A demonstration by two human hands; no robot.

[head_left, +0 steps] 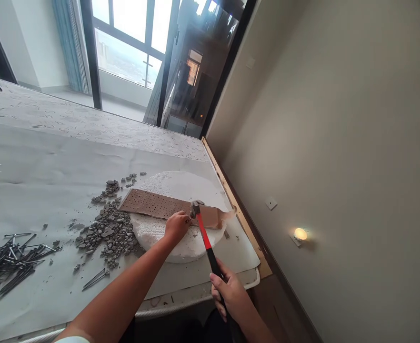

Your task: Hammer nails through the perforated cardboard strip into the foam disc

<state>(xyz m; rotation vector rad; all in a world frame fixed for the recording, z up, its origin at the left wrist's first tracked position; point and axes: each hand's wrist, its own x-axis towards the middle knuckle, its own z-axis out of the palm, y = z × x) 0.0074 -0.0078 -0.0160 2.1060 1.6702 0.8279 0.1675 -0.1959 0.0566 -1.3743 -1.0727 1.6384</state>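
My right hand (227, 290) is wrapped round the black grip of a claw hammer (203, 232) with a red neck. The hammer's metal head is over a brown strip (156, 204) dotted with rows of small holes. Close to the head, my left hand (177, 227) is closed in a pinch at the strip's near edge. A small dark spot shows at its fingertips, too small to name. Beneath the strip lies a round white foam slab (174, 181), its surface crumbly.
Grey rubble (106, 233) is heaped left of the slab. Farther left lies a pile of long nails (13, 262), with a few loose nails (95, 278) nearer me. A grey sheet (53, 157) covers the bed-like surface. A wall with a lit lamp (300, 234) rises on the right.
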